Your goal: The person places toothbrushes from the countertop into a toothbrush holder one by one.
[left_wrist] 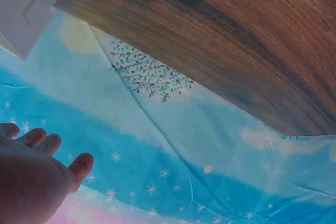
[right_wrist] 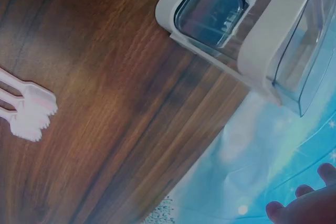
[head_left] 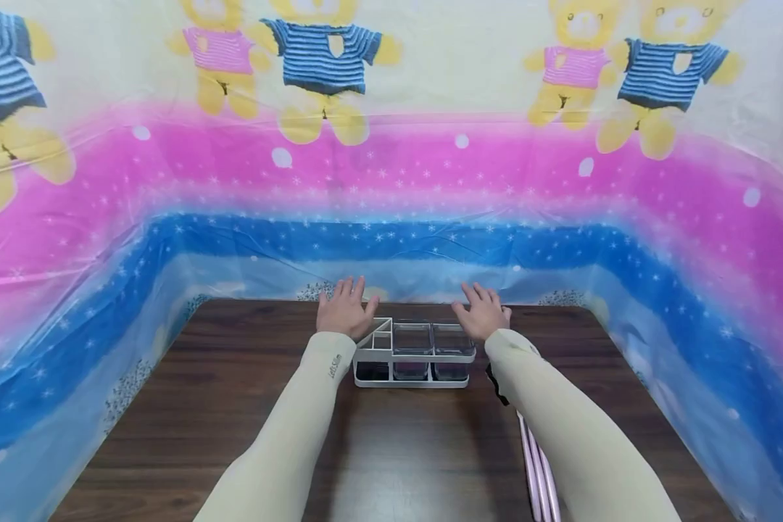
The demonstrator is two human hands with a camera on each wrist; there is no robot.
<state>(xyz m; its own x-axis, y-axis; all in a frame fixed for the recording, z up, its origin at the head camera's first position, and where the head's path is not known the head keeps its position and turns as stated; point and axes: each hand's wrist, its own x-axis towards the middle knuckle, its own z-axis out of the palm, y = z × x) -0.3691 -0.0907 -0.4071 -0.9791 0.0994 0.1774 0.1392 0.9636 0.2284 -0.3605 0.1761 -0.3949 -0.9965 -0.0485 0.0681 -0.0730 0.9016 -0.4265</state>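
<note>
A white rack [head_left: 414,358] with two clear cups [head_left: 412,338] stands toward the far side of the table. My left hand [head_left: 344,310] is at the rack's left end, fingers straight and spread, nothing held. Over at its right end, my right hand [head_left: 481,313] is likewise spread and holds nothing. Several pink toothbrushes [head_left: 540,478] lie side by side at the right, partly hidden by my right forearm in the head view. Their pale bristle heads [right_wrist: 34,111] show in the right wrist view. The left wrist view catches only a corner of the rack [left_wrist: 21,19].
The brown wood-patterned table [head_left: 235,406] ends just behind the rack. A printed cloth [head_left: 398,174] with bears and snowflakes hangs around its back and both sides. Something black [head_left: 498,386] shows beneath my right sleeve.
</note>
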